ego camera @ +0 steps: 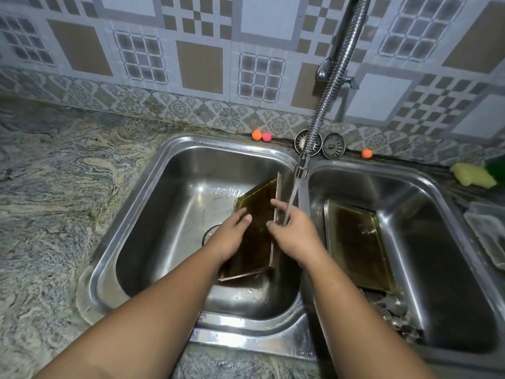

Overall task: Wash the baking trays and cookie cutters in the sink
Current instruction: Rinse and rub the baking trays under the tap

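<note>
While water runs from the flexible faucet at centre frame, I've got one baking tray tipped up on its side in the left basin. My right hand grips the tray's raised right rim, thumb on the inner face and fingers over the edge, right under the stream. My left hand lies flat on the tray's dark inside surface, fingers mostly straight & spread a bit, pressing on it, not gripping anything. Tray's lower corner sits near the basin's front, its top end points toward upper centre of the frame.

Second baking tray lies in the right basin, leaning against the wall between the two basins, dark brownish inside. Below it, at the basin's near left corner, there's a pile of small metal bits, prob. the cookie cutters, too blurry to be sure.

Along the back ledge: orange ball touching a pink ball, two sink strainers side by side behind the faucet hose, another orange ball further right. Yellow sponge sits at the right edge of the frame, w/ a clear plastic container below it on the counter.
</note>
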